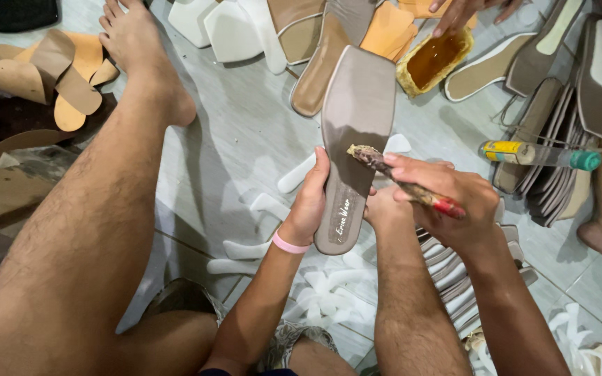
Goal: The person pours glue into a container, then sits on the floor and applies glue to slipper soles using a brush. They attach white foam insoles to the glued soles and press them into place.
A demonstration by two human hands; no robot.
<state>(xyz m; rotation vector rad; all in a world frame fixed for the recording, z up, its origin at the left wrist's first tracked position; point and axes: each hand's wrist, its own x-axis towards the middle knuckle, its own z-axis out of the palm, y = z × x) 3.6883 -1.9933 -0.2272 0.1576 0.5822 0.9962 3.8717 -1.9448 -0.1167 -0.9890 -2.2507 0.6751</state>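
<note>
My left hand point(311, 202) grips the heel end of a taupe shoe insole point(357, 118), holding it flat with the toe pointing away from me. My right hand point(447, 202) holds a glue-caked brush point(402, 179) with a red handle end. The brush's bristle tip rests on the middle of the insole. A pink band sits on my left wrist. My bare legs stretch out on the tiled floor on either side of the insole.
An open container of amber glue point(435, 61) lies ahead, with another person's hand point(465, 12) over it. More insoles point(315, 63), tan cut-outs point(57, 69), white scraps point(259, 205), a stack of soles point(559, 146) and a yellow tube point(538, 154) lie around.
</note>
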